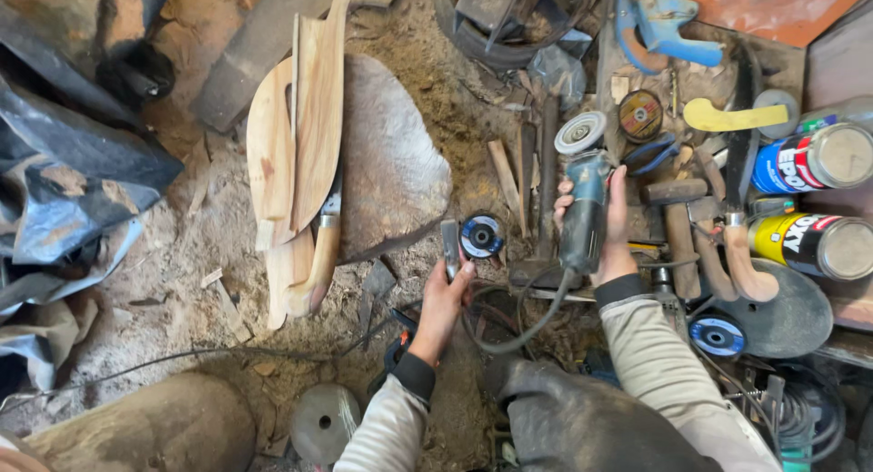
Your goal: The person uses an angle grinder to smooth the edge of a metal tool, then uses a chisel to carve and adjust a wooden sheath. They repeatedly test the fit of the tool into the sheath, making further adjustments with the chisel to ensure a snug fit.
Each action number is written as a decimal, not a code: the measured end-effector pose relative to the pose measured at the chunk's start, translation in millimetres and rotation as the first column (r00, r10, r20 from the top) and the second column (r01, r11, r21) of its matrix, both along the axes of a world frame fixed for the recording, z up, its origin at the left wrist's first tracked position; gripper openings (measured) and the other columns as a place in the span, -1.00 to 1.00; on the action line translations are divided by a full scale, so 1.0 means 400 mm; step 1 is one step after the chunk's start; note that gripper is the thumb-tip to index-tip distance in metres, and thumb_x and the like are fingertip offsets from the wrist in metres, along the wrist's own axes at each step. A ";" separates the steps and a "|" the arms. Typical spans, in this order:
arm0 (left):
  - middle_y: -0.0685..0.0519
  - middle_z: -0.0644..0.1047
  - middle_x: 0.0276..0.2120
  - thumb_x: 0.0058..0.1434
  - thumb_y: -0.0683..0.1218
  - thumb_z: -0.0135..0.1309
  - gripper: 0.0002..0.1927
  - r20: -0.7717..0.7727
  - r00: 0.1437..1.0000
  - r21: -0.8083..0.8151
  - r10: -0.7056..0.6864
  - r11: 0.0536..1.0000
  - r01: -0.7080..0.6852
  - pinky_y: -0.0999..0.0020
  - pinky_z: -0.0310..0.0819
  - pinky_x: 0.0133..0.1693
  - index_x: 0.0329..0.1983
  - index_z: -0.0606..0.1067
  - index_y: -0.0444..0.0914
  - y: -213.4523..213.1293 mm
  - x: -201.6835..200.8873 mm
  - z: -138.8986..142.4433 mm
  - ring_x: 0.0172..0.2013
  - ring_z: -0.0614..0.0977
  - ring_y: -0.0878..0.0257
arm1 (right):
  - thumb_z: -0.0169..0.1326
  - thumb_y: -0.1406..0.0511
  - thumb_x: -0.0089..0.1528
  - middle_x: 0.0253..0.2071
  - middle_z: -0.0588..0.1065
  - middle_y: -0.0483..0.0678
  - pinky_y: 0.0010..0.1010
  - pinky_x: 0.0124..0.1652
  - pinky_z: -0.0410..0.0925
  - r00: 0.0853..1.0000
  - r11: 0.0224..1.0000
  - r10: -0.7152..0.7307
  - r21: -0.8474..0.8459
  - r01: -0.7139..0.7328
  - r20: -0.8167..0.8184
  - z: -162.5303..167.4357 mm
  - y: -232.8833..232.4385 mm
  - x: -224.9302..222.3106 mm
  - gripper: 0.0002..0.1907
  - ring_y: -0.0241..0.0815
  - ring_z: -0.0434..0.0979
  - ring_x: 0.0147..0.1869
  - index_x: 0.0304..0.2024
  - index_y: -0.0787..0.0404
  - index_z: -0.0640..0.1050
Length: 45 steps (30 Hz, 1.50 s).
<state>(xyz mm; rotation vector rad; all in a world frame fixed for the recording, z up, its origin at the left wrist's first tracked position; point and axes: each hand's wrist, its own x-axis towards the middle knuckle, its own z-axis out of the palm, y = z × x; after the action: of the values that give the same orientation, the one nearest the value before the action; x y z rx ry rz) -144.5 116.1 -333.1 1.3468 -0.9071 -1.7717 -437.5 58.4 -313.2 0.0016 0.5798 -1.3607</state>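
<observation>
Right hand (607, 225) wrapped around body of blue-grey angle grinder (582, 199), disc end pointed away, black cord (523, 331) looped back toward lap. Left hand (446, 295) pinched on small grey metal tool (450, 247), just beside blue flap disc (481, 236) on sawdust-covered ground (182, 254). Curved wooden blanks (296, 145) and wood-handled knife (326, 245) rested on flat grey stone (396, 163) left of hands. Two cans (818, 199) lay near right edge.

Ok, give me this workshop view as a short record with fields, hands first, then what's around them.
left hand: holds a small metal tool, upright beside a blue flap disc
right hand: grips an angle grinder, disc end pointing away
grinder cable: loops back toward the person
left of hands: flat stone, cut wooden boards
right of hands: two cans, wooden-handled tools
</observation>
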 end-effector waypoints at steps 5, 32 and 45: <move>0.04 0.61 -0.28 0.38 0.04 0.04 -0.70 -0.181 0.981 0.077 -0.074 0.993 0.089 0.44 0.50 -0.42 0.00 0.38 -0.25 0.026 -0.067 0.077 -0.42 0.59 0.34 | 0.04 -0.40 0.18 -0.15 0.44 -0.03 -0.35 -0.11 0.51 0.948 0.994 0.098 0.023 -0.111 0.304 -0.040 -0.005 0.044 -0.04 -0.19 0.54 -0.14 0.06 0.33 0.36; -0.26 0.60 -0.17 0.37 -0.05 0.05 -0.55 0.616 0.779 -0.381 0.122 0.911 0.158 0.06 0.51 -0.10 0.24 0.36 -0.38 -0.015 0.165 0.272 -0.12 0.65 -0.18 | 0.13 0.02 0.32 -0.19 0.45 0.02 -0.44 -0.40 0.41 0.906 0.901 0.400 0.239 -0.362 -0.139 -0.188 -0.122 0.072 -0.49 -0.19 0.50 -0.29 0.10 0.25 0.39; -0.23 0.61 -0.32 0.31 -0.12 0.05 -0.50 0.525 0.840 -0.339 0.134 0.939 0.062 0.05 0.51 -0.23 0.22 0.18 -0.37 -0.022 0.154 0.341 -0.30 0.67 -0.15 | 0.05 -0.16 0.32 -0.34 0.63 0.23 -0.09 -0.12 0.48 -0.342 0.711 0.600 0.678 -0.185 -0.723 -0.149 -0.109 0.106 -0.28 0.16 0.70 -0.23 -0.08 0.44 0.60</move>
<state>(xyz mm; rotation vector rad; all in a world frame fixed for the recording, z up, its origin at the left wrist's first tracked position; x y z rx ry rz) -83.1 107.2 -196.9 1.6381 -1.4107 -1.1247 -395.0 14.7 -372.6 -1.1141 1.9429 -0.1176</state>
